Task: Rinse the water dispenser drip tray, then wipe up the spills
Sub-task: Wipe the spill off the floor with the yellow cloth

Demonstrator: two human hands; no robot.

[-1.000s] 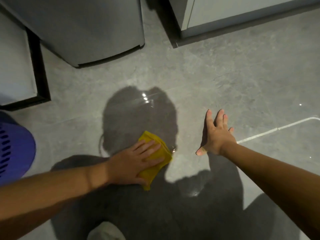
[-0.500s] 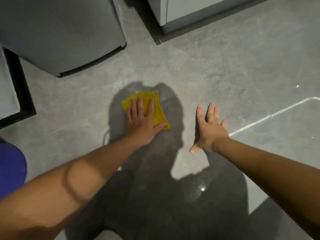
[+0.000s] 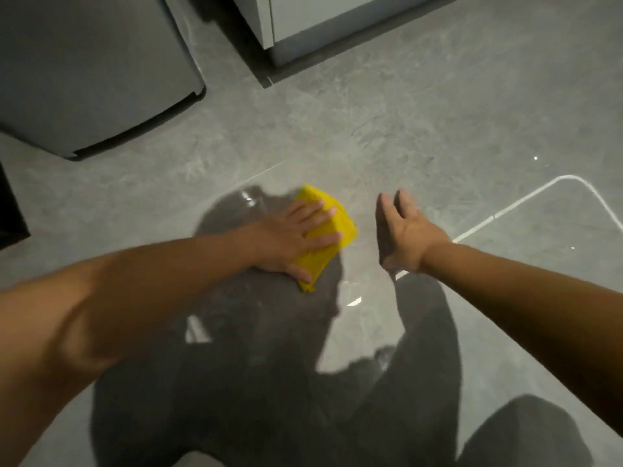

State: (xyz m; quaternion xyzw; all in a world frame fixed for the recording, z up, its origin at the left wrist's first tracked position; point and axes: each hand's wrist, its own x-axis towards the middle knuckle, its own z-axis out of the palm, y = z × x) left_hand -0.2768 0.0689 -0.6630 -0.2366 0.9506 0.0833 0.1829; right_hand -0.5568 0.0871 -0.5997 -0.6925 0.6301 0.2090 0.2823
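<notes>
The folded yellow cloth (image 3: 318,264) lies on the glossy grey tiled floor (image 3: 438,112), pressed flat under the straight fingers of the left hand (image 3: 286,241), while the right hand (image 3: 409,235) is open, fingers relaxed, just beside it.

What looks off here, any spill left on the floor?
Yes, likely. Wet glints show on the floor just left of the yellow cloth and nearer the person below it, so water seems unwiped there. The left hand presses flat on the cloth; the right hand is open beside it. Nothing looks damaged.
</notes>
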